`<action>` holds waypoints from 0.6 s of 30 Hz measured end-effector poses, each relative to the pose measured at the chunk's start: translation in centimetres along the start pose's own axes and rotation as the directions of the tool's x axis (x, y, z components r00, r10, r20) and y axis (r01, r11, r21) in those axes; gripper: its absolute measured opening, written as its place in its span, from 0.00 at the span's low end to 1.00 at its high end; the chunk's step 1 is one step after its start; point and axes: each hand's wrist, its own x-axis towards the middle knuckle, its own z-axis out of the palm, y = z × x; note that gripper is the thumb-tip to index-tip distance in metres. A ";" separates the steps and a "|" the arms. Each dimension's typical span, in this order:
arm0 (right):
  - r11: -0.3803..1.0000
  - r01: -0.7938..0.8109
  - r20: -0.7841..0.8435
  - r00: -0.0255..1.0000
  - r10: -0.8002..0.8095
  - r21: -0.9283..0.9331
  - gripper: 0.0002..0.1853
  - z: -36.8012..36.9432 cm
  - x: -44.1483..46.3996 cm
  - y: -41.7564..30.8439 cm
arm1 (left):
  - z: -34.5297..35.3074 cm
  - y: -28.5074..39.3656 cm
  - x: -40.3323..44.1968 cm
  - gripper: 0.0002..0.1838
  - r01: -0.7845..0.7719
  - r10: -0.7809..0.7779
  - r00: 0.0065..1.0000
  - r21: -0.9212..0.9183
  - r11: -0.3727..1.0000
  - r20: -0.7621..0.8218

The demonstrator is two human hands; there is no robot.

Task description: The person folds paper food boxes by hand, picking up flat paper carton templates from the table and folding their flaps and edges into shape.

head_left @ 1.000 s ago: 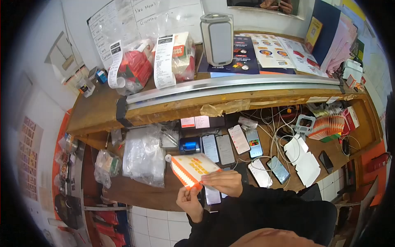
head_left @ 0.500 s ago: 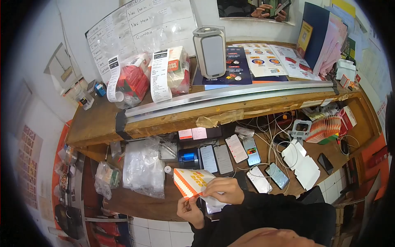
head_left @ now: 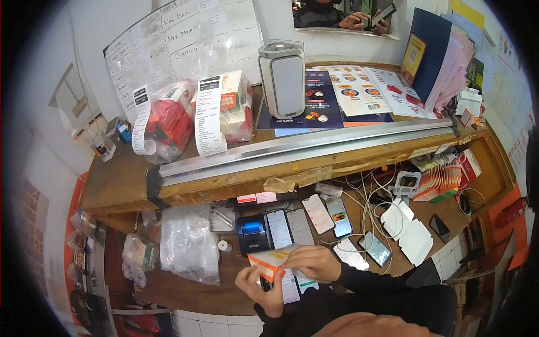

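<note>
An orange and white folded carton with yellow print is held between both hands above the desk's front edge. My left hand grips its lower left corner, thumb and fingers closed on it. My right hand has its fingers pressed together on the carton's right side. Under and behind the carton, several phones lie on the desk, among them one with a lit screen just below it. A small black printer with a blue part stands behind the carton, and a white paper roll lies to its left.
Clear plastic bags lie at the left. Tangled white cables and unfolded white cartons are at the right. On the upper shelf stand bagged packages with receipts and a grey lantern-like device. A person shows through the wall opening.
The camera view has tilted upward. The carton has turned and shows less of its printed face. My left hand's fingers have moved round its corner. The person behind the opening shows more, holding a phone.
</note>
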 end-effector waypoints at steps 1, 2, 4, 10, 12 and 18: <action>0.999 0.029 0.027 0.999 -0.027 -0.044 0.12 -0.2 0.3 0.2 | 0.4 0.2 0.7 0.17 -0.092 0.091 0.995 0.001 0.996 0.046; 0.999 0.028 0.007 1.000 -0.028 -0.030 0.12 0.2 0.1 0.7 | 0.7 -0.2 1.1 0.14 -0.118 0.126 0.983 -0.069 0.991 0.130; 1.000 0.016 0.004 1.000 -0.016 -0.010 0.11 0.1 0.5 1.4 | 1.2 -1.1 0.9 0.12 -0.026 0.052 0.979 -0.132 0.991 0.196; 0.959 -0.279 -0.004 0.960 0.280 0.039 0.05 0.3 1.0 3.2 | 3.3 -2.1 2.1 0.07 0.145 -0.109 0.965 -0.136 0.980 0.237; 0.941 -0.331 -0.001 0.943 0.332 0.068 0.06 0.3 1.2 4.2 | 4.2 -2.6 2.6 0.06 0.120 -0.095 0.955 -0.072 0.990 0.282; 0.924 -0.380 -0.006 0.925 0.380 0.050 0.06 1.2 1.2 6.5 | 6.0 -4.9 2.9 0.06 0.161 -0.134 0.941 -0.063 0.985 0.312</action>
